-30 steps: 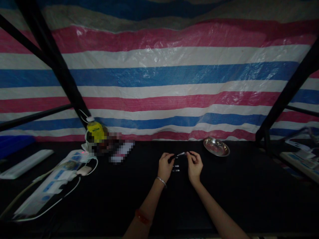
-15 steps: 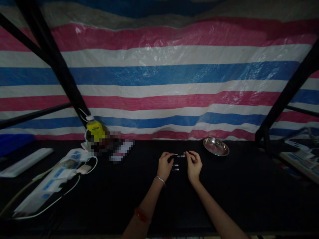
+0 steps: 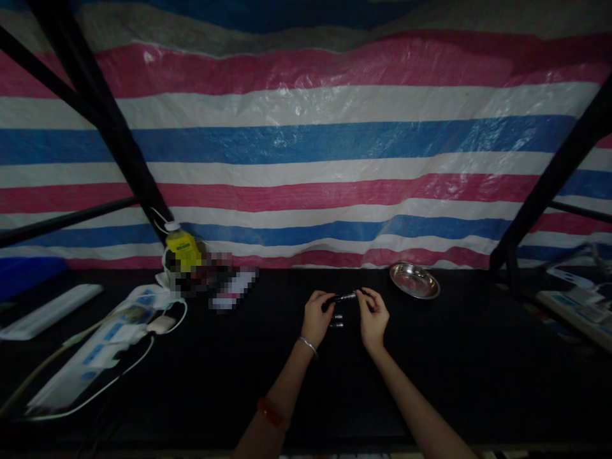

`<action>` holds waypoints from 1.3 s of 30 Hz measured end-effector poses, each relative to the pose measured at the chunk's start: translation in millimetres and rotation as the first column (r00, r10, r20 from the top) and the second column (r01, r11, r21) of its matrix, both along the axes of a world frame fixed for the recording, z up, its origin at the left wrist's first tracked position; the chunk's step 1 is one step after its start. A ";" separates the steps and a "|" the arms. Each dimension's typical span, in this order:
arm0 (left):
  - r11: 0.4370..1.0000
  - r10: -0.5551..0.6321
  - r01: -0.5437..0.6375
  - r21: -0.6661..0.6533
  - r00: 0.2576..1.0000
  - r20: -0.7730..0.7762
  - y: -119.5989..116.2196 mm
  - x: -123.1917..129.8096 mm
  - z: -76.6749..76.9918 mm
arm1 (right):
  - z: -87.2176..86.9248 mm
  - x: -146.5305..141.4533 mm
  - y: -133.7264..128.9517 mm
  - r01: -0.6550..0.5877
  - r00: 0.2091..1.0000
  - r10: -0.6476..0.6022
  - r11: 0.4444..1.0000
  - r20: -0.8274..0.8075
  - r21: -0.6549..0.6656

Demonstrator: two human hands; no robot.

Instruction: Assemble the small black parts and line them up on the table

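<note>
left hand [image 3: 316,317] and right hand [image 3: 372,317] pinch one small connector [image 3: 345,298]; two more connectors [image 3: 337,320] lie below.

Single head-worn view, looking forward and down over the dark bench [image 3: 430,370]. Fingers [image 3: 321,299] sit at mid-distance, centre frame. Striped tarp [image 3: 306,140] fills everything beyond the fingers. No second view.

Black table [image 3: 478,382] with steel dish [image 3: 414,281]
</note>
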State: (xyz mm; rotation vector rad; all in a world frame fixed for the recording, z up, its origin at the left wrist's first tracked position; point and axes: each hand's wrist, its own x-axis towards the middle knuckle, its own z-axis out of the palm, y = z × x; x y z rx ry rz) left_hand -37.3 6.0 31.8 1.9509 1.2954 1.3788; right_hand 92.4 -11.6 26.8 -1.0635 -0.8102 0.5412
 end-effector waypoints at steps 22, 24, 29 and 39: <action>0.967 -0.116 0.122 -0.222 0.992 0.042 7.8 -7.9 4.6 | -0.8 3.8 2.7 -0.091 0.994 0.092 0.996 0.060 -0.008; 0.967 -0.097 0.105 -0.231 0.994 0.046 10.8 -11.8 4.1 | -3.7 5.5 6.1 -0.145 0.988 0.146 0.989 0.049 -0.020; 0.963 -0.044 0.031 -0.268 0.998 -0.043 19.5 -26.3 1.4 | -13.6 13.9 15.9 -0.241 0.957 0.251 0.967 0.145 -0.089; 0.928 0.045 -0.243 -0.282 0.825 -0.564 14.0 -41.0 7.2 | -32.1 28.0 23.4 -0.147 0.759 0.254 0.964 0.599 -0.223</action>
